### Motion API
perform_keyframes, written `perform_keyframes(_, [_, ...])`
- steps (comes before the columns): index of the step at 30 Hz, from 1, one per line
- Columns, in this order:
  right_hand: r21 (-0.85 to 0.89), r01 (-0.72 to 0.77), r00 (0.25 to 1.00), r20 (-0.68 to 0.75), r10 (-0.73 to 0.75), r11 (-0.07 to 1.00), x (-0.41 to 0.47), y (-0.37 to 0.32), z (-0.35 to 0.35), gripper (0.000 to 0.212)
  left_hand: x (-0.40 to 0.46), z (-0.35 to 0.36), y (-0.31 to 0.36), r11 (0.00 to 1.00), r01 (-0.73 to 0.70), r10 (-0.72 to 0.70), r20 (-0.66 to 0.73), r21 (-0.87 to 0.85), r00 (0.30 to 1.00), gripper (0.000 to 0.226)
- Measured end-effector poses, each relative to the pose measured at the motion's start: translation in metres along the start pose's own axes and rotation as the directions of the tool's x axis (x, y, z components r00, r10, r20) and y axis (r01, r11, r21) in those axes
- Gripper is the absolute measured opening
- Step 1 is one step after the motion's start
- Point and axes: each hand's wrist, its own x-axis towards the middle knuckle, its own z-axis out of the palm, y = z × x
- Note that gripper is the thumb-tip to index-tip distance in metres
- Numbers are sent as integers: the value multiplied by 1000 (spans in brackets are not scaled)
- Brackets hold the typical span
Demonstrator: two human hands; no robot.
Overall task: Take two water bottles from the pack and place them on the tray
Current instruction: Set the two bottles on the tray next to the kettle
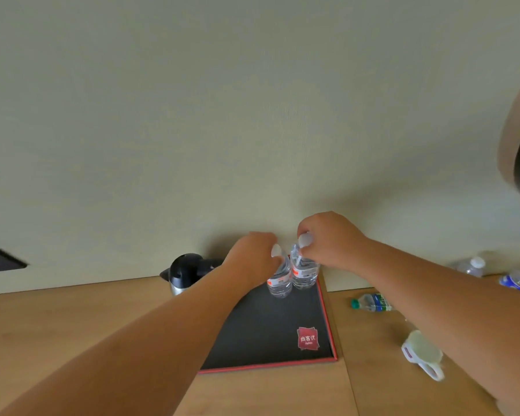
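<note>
Two small clear water bottles with white caps and red-and-white labels stand upright side by side at the far end of a black tray (267, 328) with a red rim. My left hand (252, 256) grips the top of the left bottle (279, 280). My right hand (330, 241) grips the top of the right bottle (305, 274). Both bottle bases rest on the tray or hang just above it; I cannot tell which. A red logo card (307, 338) lies on the tray's near right corner.
The tray lies on a wooden table against a pale wall. A black and steel kettle (183, 273) stands left of the tray. A green-capped bottle (371, 302) lies on its side to the right, a white cup (422, 354) nearer me, more bottles (517, 279) at far right.
</note>
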Motion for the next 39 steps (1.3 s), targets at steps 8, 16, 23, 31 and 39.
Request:
perform_keyframes(8, [3, -86, 996, -18, 86, 996, 29, 18, 17, 20, 44, 9, -12, 996, -85, 86, -38, 33, 996, 22])
perform_keyframes(16, [-64, -108, 994, -28, 106, 992, 46, 16, 31, 12, 68, 6, -17, 993, -95, 96, -20, 69, 995, 32])
perform_keyframes(23, [-108, -77, 996, 33, 81, 991, 53, 14, 27, 10, 63, 17, -21, 983, -129, 131, -12, 128, 991, 32])
perform_keyframes(31, [-167, -112, 993, -42, 106, 980, 54, 6, 20, 43, 68, -20, -32, 849, -390, 352, 169, 357, 921, 44])
perform_keyframes(39, [-218, -129, 992, -21, 127, 967, 53, 5, 25, 25, 73, -17, -33, 769, -396, 351, 186, 502, 918, 26])
